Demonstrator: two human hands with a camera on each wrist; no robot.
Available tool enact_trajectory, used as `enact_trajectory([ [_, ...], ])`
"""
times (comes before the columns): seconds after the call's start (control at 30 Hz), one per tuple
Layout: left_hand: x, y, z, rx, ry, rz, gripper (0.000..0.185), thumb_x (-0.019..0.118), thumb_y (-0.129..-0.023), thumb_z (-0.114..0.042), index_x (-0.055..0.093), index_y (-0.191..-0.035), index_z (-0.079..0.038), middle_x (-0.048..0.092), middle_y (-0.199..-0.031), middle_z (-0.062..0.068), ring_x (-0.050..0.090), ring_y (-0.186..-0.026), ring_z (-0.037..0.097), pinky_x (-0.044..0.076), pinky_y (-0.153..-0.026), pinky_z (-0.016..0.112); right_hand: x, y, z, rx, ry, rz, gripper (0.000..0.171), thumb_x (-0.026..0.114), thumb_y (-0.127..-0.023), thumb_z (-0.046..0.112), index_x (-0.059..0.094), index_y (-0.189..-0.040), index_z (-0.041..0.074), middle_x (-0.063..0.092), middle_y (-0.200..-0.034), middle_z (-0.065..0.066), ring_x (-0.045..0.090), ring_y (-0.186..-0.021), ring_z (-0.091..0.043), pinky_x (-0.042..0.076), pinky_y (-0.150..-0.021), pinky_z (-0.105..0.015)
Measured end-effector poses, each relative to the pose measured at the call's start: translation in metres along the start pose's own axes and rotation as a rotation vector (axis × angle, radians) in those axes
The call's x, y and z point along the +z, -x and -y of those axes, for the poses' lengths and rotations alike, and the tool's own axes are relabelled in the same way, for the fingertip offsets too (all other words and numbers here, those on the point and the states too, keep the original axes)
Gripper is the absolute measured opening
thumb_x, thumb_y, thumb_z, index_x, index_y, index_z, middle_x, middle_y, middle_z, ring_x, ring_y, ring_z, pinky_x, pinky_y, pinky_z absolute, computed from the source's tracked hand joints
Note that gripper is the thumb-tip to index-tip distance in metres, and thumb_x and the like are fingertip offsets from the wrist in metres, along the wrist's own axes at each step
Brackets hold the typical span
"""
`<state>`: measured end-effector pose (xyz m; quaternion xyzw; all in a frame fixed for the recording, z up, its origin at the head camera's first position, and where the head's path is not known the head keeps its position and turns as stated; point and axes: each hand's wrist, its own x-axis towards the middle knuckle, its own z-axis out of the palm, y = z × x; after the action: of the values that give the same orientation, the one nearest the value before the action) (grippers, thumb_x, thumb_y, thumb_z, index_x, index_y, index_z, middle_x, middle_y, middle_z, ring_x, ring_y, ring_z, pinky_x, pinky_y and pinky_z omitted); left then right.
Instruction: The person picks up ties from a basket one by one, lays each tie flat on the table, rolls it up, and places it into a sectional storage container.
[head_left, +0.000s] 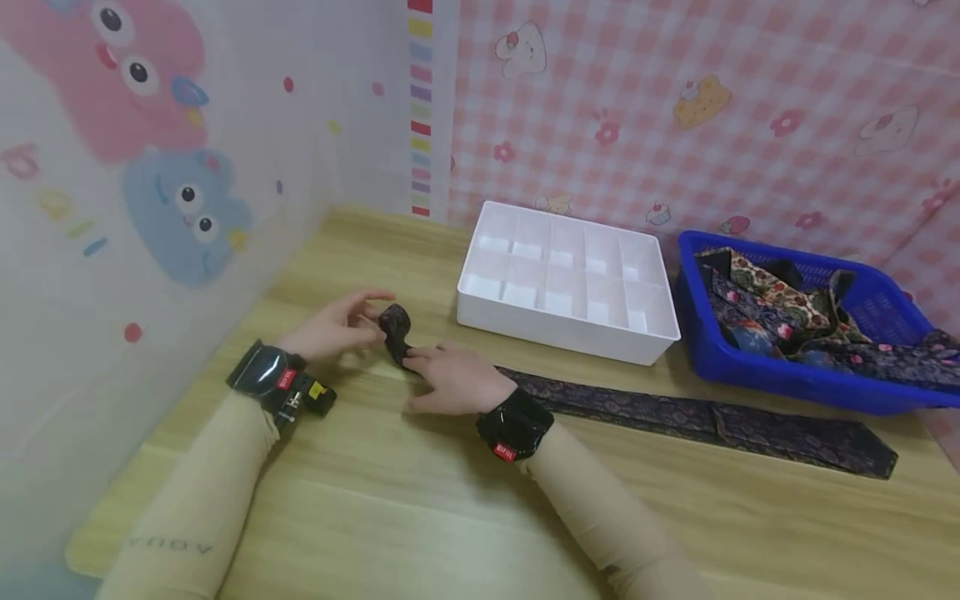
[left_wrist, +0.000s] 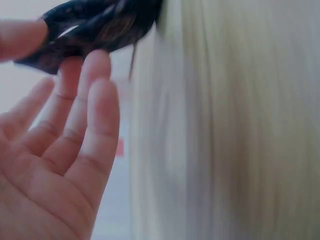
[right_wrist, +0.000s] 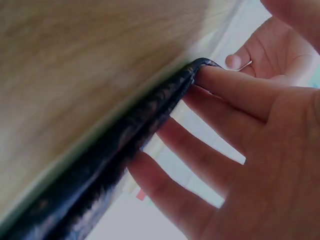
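A dark patterned necktie [head_left: 630, 408] lies lengthwise across the table, its wide pointed end at the right. The narrow end is turned up into a loop [head_left: 393, 321] at the left. My left hand [head_left: 341, 325] pinches that loop; the left wrist view shows the thumb on one side of the folded fabric [left_wrist: 105, 30] and fingertips on the other. My right hand [head_left: 461, 379] rests on the necktie just beside the loop. In the right wrist view its fingers [right_wrist: 235, 90] are spread and fairly straight, their tips along the tie's edge [right_wrist: 145, 112].
Behind the hands stands a white divided box [head_left: 562, 325] with several compartments. A blue plastic basket [head_left: 787, 379] to its right holds several folded patterned ties [head_left: 780, 300]. A wall with cartoon prints [head_left: 187, 208] borders the table [head_left: 360, 500] on the left.
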<state>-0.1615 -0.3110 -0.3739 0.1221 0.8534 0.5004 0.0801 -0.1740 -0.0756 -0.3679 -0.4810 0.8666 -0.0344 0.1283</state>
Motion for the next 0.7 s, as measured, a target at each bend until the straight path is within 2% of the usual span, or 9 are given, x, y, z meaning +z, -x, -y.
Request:
enact_trajectory([
  [0.1,0.011,-0.010,-0.008,0.066,-0.047,0.034,0.064,0.065,-0.086,-0.002,0.038,-0.144,-0.004,0.060,-0.112,0.017,0.061,-0.097,0.028,0.052,-0.080,0.039,-0.005,0.007,-0.008,-0.020,-0.078,0.006,0.069,0.058,-0.092,0.050,0.044,-0.145,0.010,0.037,-0.152,-0.004,0.033,-0.139,-0.023,0.028,-0.111,-0.032],
  [0.2,0.022,-0.015,-0.014,0.115,-0.163,0.081,0.052,0.067,-0.086,-0.006,0.050,-0.135,-0.003,0.064,-0.108,0.011,0.061,-0.098,0.025,0.051,-0.084,0.040,-0.008,0.019,-0.017,-0.043,-0.135,0.008,0.064,0.059,-0.092,0.044,0.047,-0.143,0.007,0.042,-0.149,-0.007,0.036,-0.137,-0.021,0.028,-0.111,-0.031],
  [0.3,0.030,-0.018,-0.018,0.159,-0.330,0.109,0.035,0.069,-0.085,-0.010,0.063,-0.119,-0.004,0.066,-0.100,0.006,0.061,-0.089,0.020,0.050,-0.080,0.038,-0.008,0.033,-0.026,-0.075,-0.167,-0.013,0.057,0.060,-0.093,0.040,0.052,-0.138,0.004,0.049,-0.143,-0.010,0.041,-0.133,-0.023,0.030,-0.110,-0.032],
  [0.4,0.035,-0.021,-0.021,0.184,-0.485,0.131,0.027,0.074,-0.080,-0.014,0.069,-0.106,-0.010,0.063,-0.104,0.009,0.058,-0.084,0.020,0.049,-0.074,0.038,-0.005,0.047,-0.035,-0.071,-0.186,-0.030,0.053,0.061,-0.093,0.038,0.056,-0.134,0.004,0.051,-0.140,-0.011,0.044,-0.132,-0.024,0.032,-0.109,-0.033],
  [0.47,0.037,-0.022,-0.022,0.194,-0.550,0.146,0.027,0.077,-0.076,-0.016,0.069,-0.101,-0.013,0.060,-0.110,0.013,0.057,-0.089,0.024,0.048,-0.077,0.041,-0.003,0.055,-0.040,-0.049,-0.191,-0.036,0.051,0.061,-0.093,0.038,0.058,-0.132,0.005,0.050,-0.141,-0.012,0.043,-0.132,-0.025,0.032,-0.109,-0.034],
  [0.57,0.040,-0.025,-0.024,0.216,-0.607,0.170,0.031,0.080,-0.069,-0.014,0.066,-0.097,-0.016,0.058,-0.118,0.016,0.055,-0.101,0.032,0.046,-0.086,0.050,0.000,0.065,-0.048,-0.023,-0.173,-0.045,0.048,0.060,-0.093,0.038,0.061,-0.130,0.008,0.048,-0.143,-0.012,0.043,-0.132,-0.025,0.032,-0.109,-0.034],
  [0.7,0.045,-0.033,-0.027,0.266,-0.608,0.210,0.034,0.080,-0.066,-0.006,0.061,-0.093,-0.015,0.063,-0.110,0.010,0.057,-0.101,0.031,0.045,-0.089,0.051,0.003,0.074,-0.057,-0.028,-0.170,-0.062,0.041,0.061,-0.092,0.038,0.066,-0.125,0.014,0.041,-0.148,-0.014,0.037,-0.136,-0.027,0.031,-0.110,-0.037],
])
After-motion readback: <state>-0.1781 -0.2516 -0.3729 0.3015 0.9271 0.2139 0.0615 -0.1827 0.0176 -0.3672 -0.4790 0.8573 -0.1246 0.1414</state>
